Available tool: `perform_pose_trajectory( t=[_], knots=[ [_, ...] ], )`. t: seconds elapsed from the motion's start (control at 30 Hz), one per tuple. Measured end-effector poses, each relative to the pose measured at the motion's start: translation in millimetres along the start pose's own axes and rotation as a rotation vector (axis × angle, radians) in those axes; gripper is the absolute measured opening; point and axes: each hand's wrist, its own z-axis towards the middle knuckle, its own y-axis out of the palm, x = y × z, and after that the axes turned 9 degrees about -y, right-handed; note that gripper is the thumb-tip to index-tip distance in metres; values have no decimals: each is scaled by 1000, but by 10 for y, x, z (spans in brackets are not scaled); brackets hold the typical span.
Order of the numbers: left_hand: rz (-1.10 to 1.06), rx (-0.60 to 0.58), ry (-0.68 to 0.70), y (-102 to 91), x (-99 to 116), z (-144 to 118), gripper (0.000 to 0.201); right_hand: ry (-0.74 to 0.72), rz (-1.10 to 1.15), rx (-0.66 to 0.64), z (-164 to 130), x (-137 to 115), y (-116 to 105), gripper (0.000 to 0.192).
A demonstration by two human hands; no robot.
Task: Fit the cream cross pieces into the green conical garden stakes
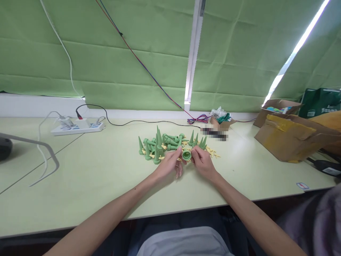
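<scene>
Between my two hands is a green plastic plant watering spike [187, 155], its round hollow end facing me. My left hand [172, 161] pinches it from the left with thumb and fingers. From the right, my right hand [203, 160] is closed in a pinch against the spike's side; whatever lies between its fingertips is hidden. Just behind my hands is a pile of green spikes [170, 140], some lying down. Several upright green spikes [156, 154] stand at its left, with small yellow valve pieces attached. Loose yellow valve pieces [213, 152] are scattered right of my right hand.
A white power strip [77, 128] with plugs and cables lies at the back left. At the back right stand a small box [223, 123] and a larger cardboard box [289, 137]. A grey metal bar [52, 153] reaches over the table's left side.
</scene>
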Motion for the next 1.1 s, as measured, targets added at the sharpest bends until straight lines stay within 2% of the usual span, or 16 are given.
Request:
perform_pose_trajectory(
  t=[0.1,0.23,0.47,0.9,1.1],
  knots=[
    [-73,-45,-33,0,-3,20,57,-12,13,-42,6,-7,7,39],
    [-115,-38,-39,-6,-5,26,49,-15,7,-56,6,0,12,39],
    [-104,-55,-14,-29,-5,8,44,-13,14,-83,2,10,6,37],
    [114,-28,139,-33,32,-60,30,3,-29,-97,-8,36,14,41],
    [258,92,195,-6,-17,-52,25,-18,-64,-106,-11,60,19,45]
  ],
)
